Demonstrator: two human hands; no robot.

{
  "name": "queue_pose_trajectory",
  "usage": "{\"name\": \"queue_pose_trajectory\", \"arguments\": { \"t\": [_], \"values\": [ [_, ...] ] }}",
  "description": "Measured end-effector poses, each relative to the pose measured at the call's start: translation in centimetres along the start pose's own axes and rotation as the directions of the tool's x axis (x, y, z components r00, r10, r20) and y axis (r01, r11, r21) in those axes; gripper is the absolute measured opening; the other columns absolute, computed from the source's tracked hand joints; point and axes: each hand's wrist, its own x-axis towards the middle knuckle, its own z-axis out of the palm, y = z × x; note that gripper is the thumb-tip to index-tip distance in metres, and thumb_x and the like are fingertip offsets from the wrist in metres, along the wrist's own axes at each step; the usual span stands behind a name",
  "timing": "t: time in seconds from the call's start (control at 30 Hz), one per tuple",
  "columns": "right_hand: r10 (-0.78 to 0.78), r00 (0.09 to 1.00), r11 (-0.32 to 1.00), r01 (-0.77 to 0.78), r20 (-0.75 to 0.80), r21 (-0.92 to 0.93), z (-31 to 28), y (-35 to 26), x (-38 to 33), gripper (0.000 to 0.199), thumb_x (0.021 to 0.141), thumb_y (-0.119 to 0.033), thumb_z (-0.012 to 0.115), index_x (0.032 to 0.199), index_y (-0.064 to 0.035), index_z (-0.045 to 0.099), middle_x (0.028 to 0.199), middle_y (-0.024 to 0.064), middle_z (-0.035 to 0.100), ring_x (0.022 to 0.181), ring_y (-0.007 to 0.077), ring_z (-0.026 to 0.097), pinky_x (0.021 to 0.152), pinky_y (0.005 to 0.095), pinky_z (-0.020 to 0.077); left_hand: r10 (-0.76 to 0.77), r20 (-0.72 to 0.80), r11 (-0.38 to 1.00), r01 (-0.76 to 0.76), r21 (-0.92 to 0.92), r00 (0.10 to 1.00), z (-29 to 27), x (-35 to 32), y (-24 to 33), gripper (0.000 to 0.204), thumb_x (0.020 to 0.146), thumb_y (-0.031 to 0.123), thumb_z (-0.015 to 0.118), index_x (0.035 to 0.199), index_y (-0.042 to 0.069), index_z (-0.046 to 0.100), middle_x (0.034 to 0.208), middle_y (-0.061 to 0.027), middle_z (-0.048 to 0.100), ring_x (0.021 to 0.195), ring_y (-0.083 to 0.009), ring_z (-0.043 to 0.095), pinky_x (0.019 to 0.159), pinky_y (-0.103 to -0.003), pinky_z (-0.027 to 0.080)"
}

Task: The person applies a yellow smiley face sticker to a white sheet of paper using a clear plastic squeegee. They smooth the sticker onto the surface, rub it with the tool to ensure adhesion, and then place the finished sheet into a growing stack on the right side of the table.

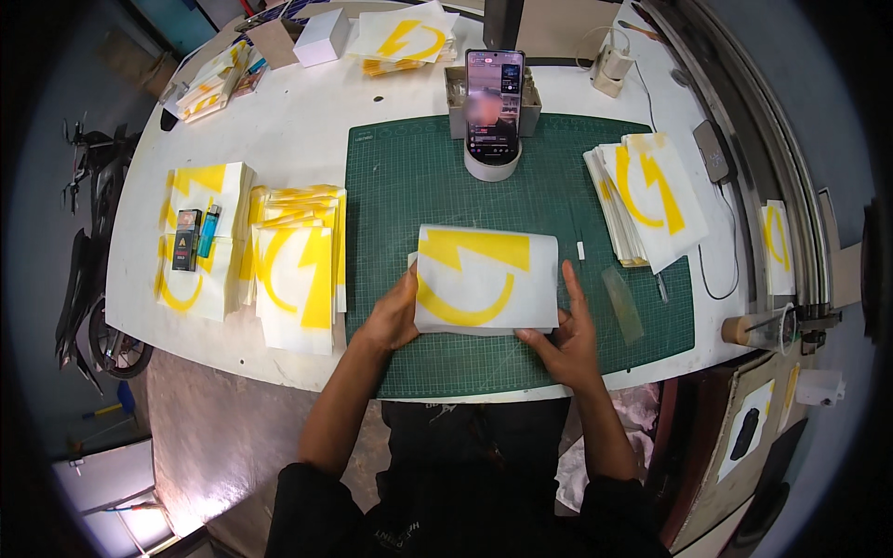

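In front of me, over the green cutting mat (391, 186), I hold a folded white sheet with a yellow print (488, 279). Whether it is paper or cloth, I cannot tell. My left hand (395, 312) grips its left edge, with the fingers partly hidden behind it. At the lower right corner is my right hand (567, 339), its thumb along the near edge and its index finger pointing up beside the right edge. A small white piece (580, 250) and a clear strip (621, 305) lie on the mat near my right hand.
Stacks of similar printed sheets lie at left (293, 279), far left (200, 288), right (642, 205) and back (405, 37). A dark box (187, 240) and a blue lighter (209, 231) rest on one. A phone (493, 107) stands on a white holder (492, 169) behind the mat.
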Motion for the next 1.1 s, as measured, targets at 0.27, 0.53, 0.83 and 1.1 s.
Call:
{"name": "queue_pose_trajectory", "arguments": {
  "t": [0.27,0.53,0.83,1.1],
  "values": [
    [-0.073,0.992,0.996,0.066,-0.102,-0.067,0.0,-0.4,1.1,0.102,0.092,0.008,0.073,0.169,-0.0045,0.007,0.13,0.024,0.07,0.124,0.0263,0.068,0.107,0.0391,0.0531,0.147,-0.217,0.727,0.043,0.685,0.965,5.3,-2.2,1.1,0.05,0.096,0.002,0.075,0.14,-0.007,0.055,0.128,-0.0154,0.073,0.117,-0.0194,0.07,0.101,-0.036,0.056],
    [0.058,0.977,0.974,-0.101,-0.206,-0.203,0.4,-0.3,3.9,0.09,0.093,0.004,0.077,0.165,-0.0032,0.024,0.092,0.0096,0.071,0.09,0.0144,0.074,0.07,0.0251,0.0567,0.453,-0.475,0.603,0.133,0.787,0.755,5.7,-0.8,-1.3,0.065,0.095,0.005,0.077,0.149,-0.005,0.041,0.128,-0.0241,0.071,0.115,-0.0227,0.071,0.083,-0.033,0.061],
    [0.042,0.976,0.981,-0.081,-0.213,-0.178,0.4,0.1,3.2,0.086,0.091,0.003,0.079,0.162,-0.0015,0.032,0.095,0.01,0.073,0.084,0.012,0.072,0.067,0.0228,0.054,0.448,0.278,-0.517,-0.008,0.856,0.85,9.0,-2.7,-2.7,0.042,0.09,0.012,0.079,0.13,0.005,0.07,0.141,-0.0154,0.067,0.136,-0.0328,0.061,0.116,-0.053,0.044],
    [-0.44,0.881,0.646,0.175,-0.175,-0.743,0.5,-1.9,-1.2,0.062,0.084,-0.001,0.08,0.141,-0.0008,0.056,0.116,0.0177,0.068,0.107,0.0291,0.066,0.089,0.0412,0.0523,0.449,0.255,-0.47,-0.016,0.883,0.856,7.8,-3.2,-4.5,0.035,0.09,0.012,0.078,0.123,0.003,0.075,0.125,-0.0133,0.076,0.121,-0.0314,0.07,0.112,-0.05,0.05]
  ]
}}
